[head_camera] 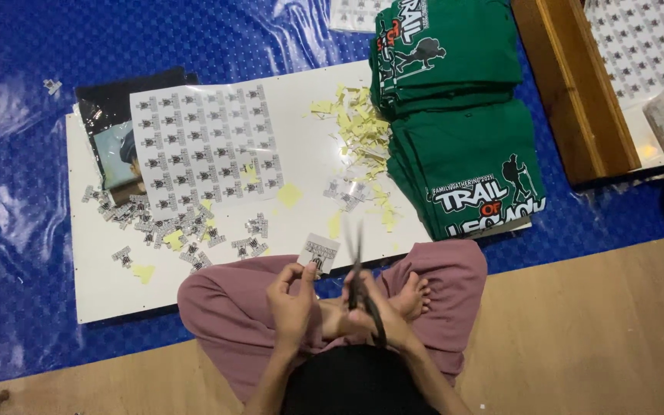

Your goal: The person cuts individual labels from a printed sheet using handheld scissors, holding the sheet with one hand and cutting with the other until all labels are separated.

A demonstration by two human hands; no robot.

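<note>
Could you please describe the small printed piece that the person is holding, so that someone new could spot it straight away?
Start from the white board lying on the blue sheet, and go to its near edge by the person's crossed legs. There the left hand pinches a small printed piece, beside the scissors in the right hand. Unlike the cut pieces scattered on the board, it is lifted up and held.

- A small square sticker piece (319, 252), white with dark printed shapes, is pinched at its lower corner and held up tilted, just above the person's crossed legs and the near edge of the white board.
- A pair of dark scissors (361, 288) stands nearly upright just right of the piece, blades blurred, pointing away from the person.
</note>
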